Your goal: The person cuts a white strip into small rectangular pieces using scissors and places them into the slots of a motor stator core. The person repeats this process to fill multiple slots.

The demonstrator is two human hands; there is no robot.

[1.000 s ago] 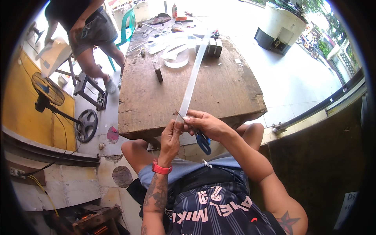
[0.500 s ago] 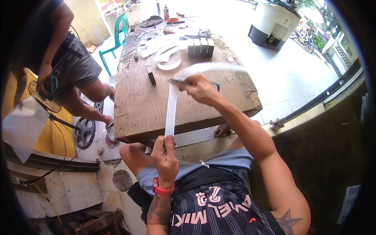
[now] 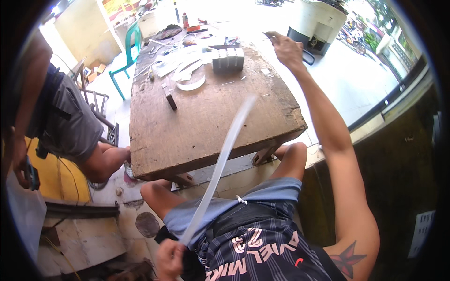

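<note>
Low in front of my body, my left hand (image 3: 169,258) is closed around the lower end of a long, translucent white strip (image 3: 216,171). The strip slants up and right over my lap and the table's near edge, its far end blurred and free. My right hand (image 3: 287,50) is stretched far out past the table's right edge, closed on a tool with a dark looped handle (image 3: 308,57). A small dark tip of it pokes out beyond the fingers; its exact kind is hard to make out. My right hand and the strip are apart.
A wooden table (image 3: 211,122) holds a dark block (image 3: 228,60), a small upright dark piece (image 3: 169,97), white strips and offcuts (image 3: 191,85), and a red bottle (image 3: 185,20). At left stand another person (image 3: 70,117) and a green chair (image 3: 133,42). A white bin-like container (image 3: 318,23) stands beyond.
My right hand has left the strip and swung far up and right with the tool. My left hand has drawn the strip down toward me. The other person has shifted left.
</note>
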